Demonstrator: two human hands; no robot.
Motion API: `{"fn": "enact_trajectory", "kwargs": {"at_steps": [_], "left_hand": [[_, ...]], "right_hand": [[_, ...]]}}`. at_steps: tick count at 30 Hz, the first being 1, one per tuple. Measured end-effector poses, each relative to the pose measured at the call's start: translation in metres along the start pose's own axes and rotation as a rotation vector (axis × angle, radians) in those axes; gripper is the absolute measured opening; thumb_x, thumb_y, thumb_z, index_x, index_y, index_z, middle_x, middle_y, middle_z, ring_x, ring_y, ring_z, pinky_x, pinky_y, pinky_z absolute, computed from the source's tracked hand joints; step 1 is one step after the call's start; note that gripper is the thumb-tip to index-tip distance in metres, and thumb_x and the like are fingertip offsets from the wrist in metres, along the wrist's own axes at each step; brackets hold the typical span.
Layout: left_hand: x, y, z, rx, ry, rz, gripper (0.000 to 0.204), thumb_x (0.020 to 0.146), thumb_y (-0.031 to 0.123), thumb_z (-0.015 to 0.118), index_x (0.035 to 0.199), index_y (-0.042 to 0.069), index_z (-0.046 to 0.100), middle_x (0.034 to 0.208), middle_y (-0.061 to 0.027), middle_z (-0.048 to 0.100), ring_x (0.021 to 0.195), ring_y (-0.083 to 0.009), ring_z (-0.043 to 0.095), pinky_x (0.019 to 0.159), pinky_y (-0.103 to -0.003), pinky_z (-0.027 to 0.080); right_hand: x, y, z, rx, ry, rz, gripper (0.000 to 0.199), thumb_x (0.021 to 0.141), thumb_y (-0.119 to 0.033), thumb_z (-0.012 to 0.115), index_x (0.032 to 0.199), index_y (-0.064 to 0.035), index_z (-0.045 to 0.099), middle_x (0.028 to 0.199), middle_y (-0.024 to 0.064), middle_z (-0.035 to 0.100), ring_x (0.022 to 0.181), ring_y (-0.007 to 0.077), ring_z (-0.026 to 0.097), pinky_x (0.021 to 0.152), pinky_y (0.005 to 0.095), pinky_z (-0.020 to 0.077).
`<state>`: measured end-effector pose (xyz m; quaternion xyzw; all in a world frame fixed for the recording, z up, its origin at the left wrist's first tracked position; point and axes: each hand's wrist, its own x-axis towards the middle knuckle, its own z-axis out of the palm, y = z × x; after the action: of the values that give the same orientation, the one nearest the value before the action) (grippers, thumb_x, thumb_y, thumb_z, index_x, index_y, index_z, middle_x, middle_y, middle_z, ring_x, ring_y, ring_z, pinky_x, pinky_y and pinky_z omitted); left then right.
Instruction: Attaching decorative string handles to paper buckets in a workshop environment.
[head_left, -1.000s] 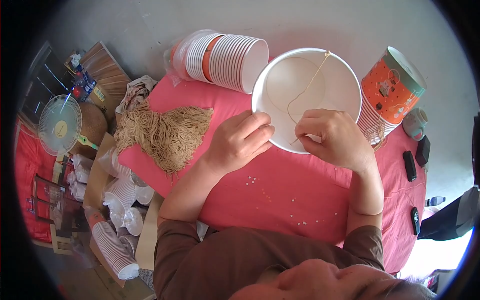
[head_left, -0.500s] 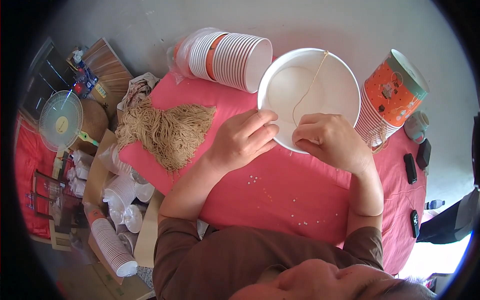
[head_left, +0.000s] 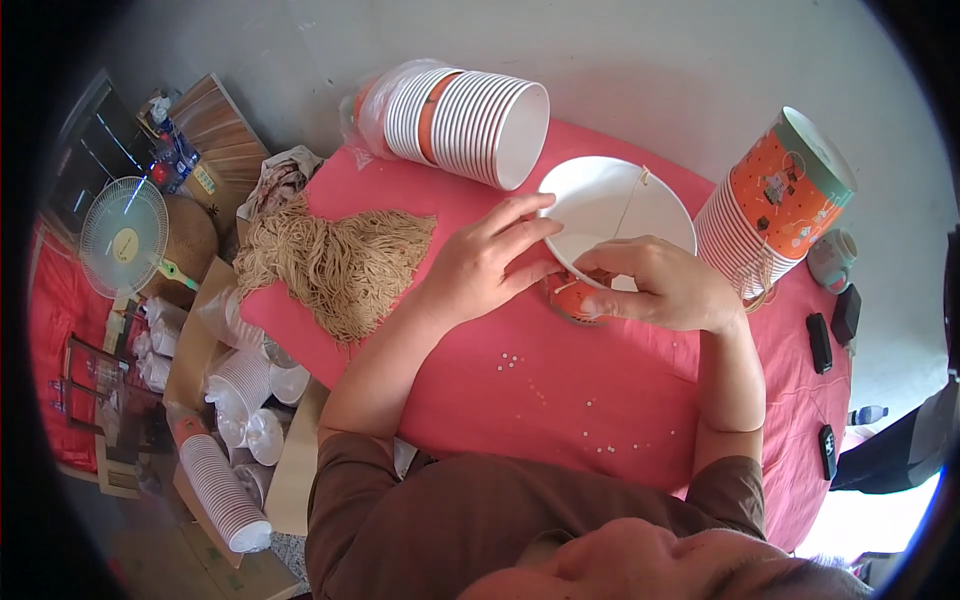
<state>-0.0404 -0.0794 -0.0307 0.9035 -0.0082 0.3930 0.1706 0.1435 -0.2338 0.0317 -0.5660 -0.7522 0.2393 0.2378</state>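
Left hand (head_left: 487, 262) spreading fingers at left rim of white bucket (head_left: 592, 190), right hand (head_left: 662, 286) straddling near rim, any pinch being unclear.

This looks like a home room serving as a workshop. A surface covered in pink cloth (head_left: 520, 410) carries nested white paper buckets (head_left: 465, 125), a heap of tan strings (head_left: 340, 265) and, at its right end, a pale green mug (head_left: 831, 264). Left of the surface are an open brown cardboard box (head_left: 297, 475) of nested white tubs (head_left: 240, 390) and a round pale-grilled electric fan (head_left: 125, 235); behind the surface, a plain grey wall (head_left: 650, 60).
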Motion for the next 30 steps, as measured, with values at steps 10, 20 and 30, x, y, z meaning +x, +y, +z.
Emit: {"fn": "enact_trajectory", "kwargs": {"at_steps": [10,20,30], "left_hand": [[0.000,0.018,-0.010,-0.289,-0.049,-0.295,0.015,0.081,0.006,0.074,0.093,0.002,0.065,0.084,-0.0067,0.065,0.068,-0.0157,0.065,0.061,-0.029,0.053],[-0.005,0.011,-0.005,-0.462,-0.044,-0.416,0.007,0.085,0.002,0.071,0.092,0.000,0.070,0.084,-0.0090,0.069,0.071,-0.0140,0.067,0.062,-0.028,0.053],[-0.004,-0.007,-0.011,-1.219,0.200,-0.558,0.011,0.099,0.011,0.057,0.105,0.004,0.062,0.105,-0.0136,0.070,0.080,-0.0176,0.070,0.065,-0.026,0.055]], "right_hand": [[0.006,0.010,0.019,-0.032,0.202,0.050,0.023,0.085,-0.016,0.067,0.103,-0.0005,0.065,0.079,0.0160,0.067,0.074,0.0315,0.066,0.067,0.0419,0.0496],[0.006,-0.002,0.011,0.109,0.131,0.178,0.022,0.088,-0.017,0.066,0.102,0.0005,0.065,0.075,0.0149,0.067,0.067,0.0291,0.066,0.062,0.0402,0.0489],[-0.009,0.012,-0.005,-0.227,0.298,0.202,0.020,0.084,-0.004,0.064,0.104,-0.0027,0.066,0.077,0.0101,0.064,0.068,0.0189,0.062,0.063,0.0316,0.0488]]}}
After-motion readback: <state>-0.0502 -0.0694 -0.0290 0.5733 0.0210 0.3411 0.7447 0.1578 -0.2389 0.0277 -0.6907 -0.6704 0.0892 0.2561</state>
